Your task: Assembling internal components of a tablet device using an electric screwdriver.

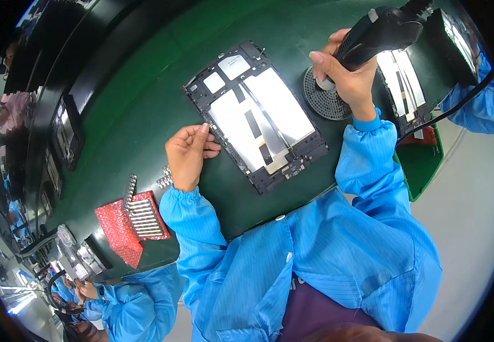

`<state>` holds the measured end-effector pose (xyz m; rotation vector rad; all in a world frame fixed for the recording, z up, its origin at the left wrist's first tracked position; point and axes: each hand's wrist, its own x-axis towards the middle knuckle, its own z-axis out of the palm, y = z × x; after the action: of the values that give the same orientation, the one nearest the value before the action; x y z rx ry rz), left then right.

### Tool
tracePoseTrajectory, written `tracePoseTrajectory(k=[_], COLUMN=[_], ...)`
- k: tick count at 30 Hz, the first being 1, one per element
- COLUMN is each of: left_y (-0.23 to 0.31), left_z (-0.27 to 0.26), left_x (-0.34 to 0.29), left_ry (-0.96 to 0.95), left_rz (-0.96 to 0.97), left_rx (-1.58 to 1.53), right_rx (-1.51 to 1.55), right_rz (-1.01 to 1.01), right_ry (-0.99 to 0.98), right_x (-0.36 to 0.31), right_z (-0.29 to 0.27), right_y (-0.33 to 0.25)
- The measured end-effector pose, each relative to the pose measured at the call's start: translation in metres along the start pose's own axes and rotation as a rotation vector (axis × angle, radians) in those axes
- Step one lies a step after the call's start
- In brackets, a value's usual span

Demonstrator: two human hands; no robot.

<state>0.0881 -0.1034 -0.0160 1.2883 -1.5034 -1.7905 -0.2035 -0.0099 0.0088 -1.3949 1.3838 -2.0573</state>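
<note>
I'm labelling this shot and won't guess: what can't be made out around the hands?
All in the head view:
Left hand: too small to tell whether its fingertips pinch a part.
Black handheld tool: its ridged end is cut off by the top edge.
Round perforated disc: partly hidden by the right hand.
Right-hand panel: upper end hidden behind the tool.

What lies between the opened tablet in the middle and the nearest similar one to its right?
In the head view, a round black perforated disc, partly covered by the right hand gripping a black handheld tool.
</note>
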Motion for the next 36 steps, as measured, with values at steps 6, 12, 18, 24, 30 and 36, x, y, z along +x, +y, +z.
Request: tracePoseTrajectory(k=[6, 12, 18, 24, 30, 36], left_y=[-0.001, 0.002, -0.007, -0.005, -0.005, -0.006], left_z=[-0.006, 0.004, 0.002, 0.004, 0.004, 0.005], left_x=[-0.006, 0.0, -0.003, -0.007, -0.005, -0.005], left_ry=[0.046, 0.001, 0.007, 0.032, 0.035, 0.052], left_rz=[-0.014, 0.001, 0.066, 0.089, 0.098, 0.097], left_rx=[-0.039, -0.032, -0.063, -0.062, -0.065, -0.082], right_rx=[0.013, 0.238, 0.313, 0.285, 0.299, 0.301], right_rz=[0.094, 0.019, 0.054, 0.087, 0.066, 0.041], right_ry=[0.041, -0.07, -0.312, -0.398, -0.419, -0.419], right_x=[0.003, 0.017, 0.024, 0.019, 0.017, 0.017], right_z=[0.016, 0.058, 0.146, 0.17, 0.175, 0.177], right_y=[-0.016, -0.045, -0.04, -0.019, -0.012, -0.011])
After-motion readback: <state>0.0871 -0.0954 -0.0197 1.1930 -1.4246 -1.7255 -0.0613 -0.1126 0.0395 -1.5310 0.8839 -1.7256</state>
